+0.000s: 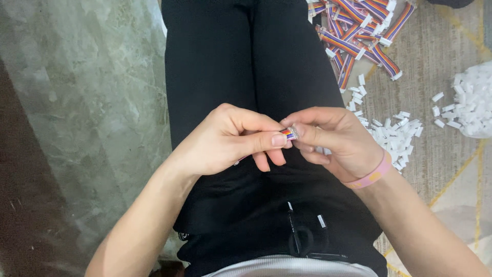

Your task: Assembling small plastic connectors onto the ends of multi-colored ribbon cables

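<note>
Ribbon cable (290, 133) end pinched between both hands, over lap.

This looks like a home room used for piecework — the person sits with black trousers (246, 77) over a polished marble-patterned floor (87, 102). Along the right edge lies a beige rug with gold lines (441, 46), carrying a heap of striped ribbon cables (359, 31) and scattered white plastic connectors (394, 136) — no workbench, just floor.
</note>
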